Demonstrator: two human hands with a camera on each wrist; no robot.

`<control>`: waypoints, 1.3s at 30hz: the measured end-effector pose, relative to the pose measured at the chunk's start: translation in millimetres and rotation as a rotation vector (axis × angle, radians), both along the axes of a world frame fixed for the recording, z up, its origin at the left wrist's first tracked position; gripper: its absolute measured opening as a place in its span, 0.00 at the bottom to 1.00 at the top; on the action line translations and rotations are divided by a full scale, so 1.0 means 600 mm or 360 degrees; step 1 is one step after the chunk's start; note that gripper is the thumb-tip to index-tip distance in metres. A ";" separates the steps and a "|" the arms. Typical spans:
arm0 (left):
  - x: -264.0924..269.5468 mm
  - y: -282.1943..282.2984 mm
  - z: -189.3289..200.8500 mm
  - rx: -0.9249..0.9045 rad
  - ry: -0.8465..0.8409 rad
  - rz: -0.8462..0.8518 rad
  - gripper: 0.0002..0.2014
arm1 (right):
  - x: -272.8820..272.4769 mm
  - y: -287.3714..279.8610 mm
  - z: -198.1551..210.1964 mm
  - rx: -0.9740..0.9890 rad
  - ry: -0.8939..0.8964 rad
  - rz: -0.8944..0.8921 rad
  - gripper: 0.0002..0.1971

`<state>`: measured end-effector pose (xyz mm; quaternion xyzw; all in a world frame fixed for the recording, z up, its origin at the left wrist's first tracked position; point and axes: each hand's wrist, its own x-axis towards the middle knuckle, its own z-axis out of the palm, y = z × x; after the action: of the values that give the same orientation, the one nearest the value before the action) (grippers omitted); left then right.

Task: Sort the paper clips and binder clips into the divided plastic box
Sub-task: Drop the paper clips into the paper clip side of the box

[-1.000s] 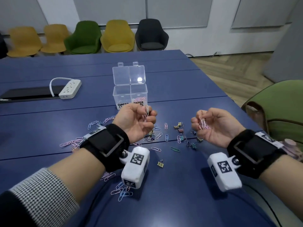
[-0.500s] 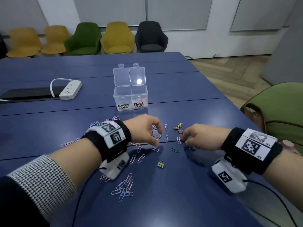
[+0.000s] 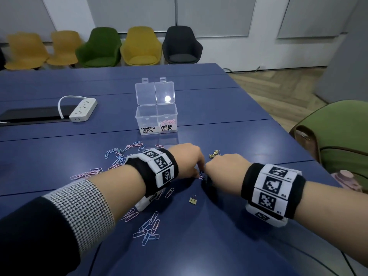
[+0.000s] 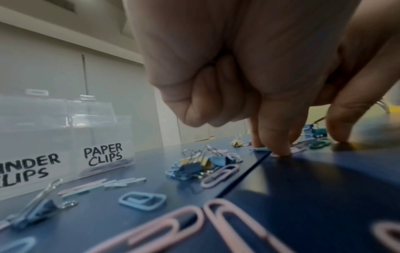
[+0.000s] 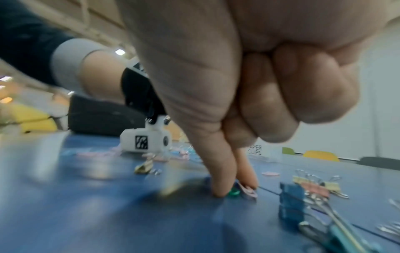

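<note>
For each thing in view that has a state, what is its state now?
Divided plastic box: lid open, upright.
Paper clips compartment: holds pink clips.
Binder clips compartment: looks empty.
Left hand: fingertips down on table among clips.
Right hand: fingertips pinching at clips on table.

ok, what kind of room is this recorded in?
Probably an office meeting room: a long blue table, a row of upholstered chairs against the panelled wall, and a white power strip lying on the table.
</note>
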<state>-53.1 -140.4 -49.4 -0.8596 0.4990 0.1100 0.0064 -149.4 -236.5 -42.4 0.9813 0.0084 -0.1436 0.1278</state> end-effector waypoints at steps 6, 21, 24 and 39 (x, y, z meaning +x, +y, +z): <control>-0.024 0.008 0.006 0.0277 -0.0404 -0.0200 0.10 | -0.008 0.018 -0.001 -0.0128 -0.0056 0.0214 0.11; -0.029 0.038 0.010 0.0551 -0.0600 -0.0253 0.09 | 0.030 -0.031 0.008 0.0819 -0.0060 -0.0525 0.08; -0.025 0.044 0.009 0.0436 -0.0507 -0.0145 0.08 | 0.033 -0.057 0.010 0.1633 -0.0040 -0.0982 0.11; 0.047 0.170 0.035 -0.1654 0.2583 0.1052 0.03 | 0.078 -0.051 0.002 0.3573 -0.0059 -0.1482 0.13</control>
<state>-24.9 -38.2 -28.4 -0.5169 0.0765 0.4258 -0.7387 -102.5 -267.0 -41.3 0.4572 -0.2269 -0.0747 -0.8567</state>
